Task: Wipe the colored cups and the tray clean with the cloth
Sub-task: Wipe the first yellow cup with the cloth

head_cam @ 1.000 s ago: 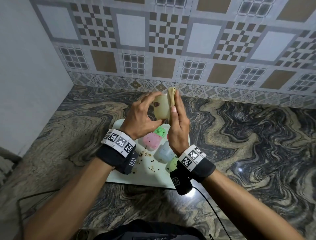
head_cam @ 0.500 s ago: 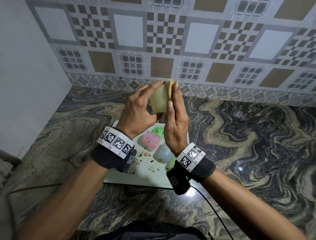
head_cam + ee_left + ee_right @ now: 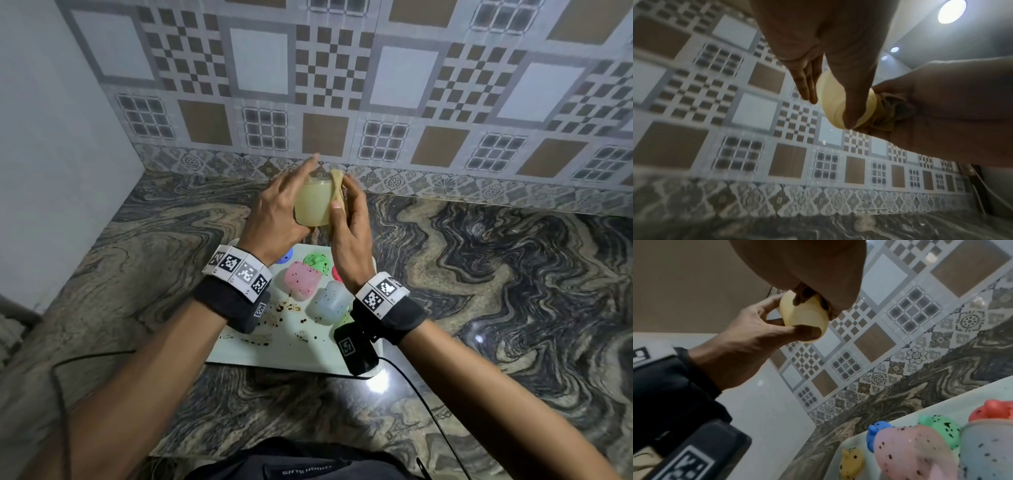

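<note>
From the head view, the left hand has turned the yellow cup since a second ago, its dark spot gone from sight, above the tray on the table. The left wrist view shows thumb and fingers clamping the cup. In the right wrist view the right hand presses the cloth on it; speckled cups wait, so wiping has barely begun.

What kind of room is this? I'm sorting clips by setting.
Probably a home kitchen: a polished marble-patterned countertop meets a wall of decorative patterned tiles, and a white tray of speckled colored cups sits on it.
</note>
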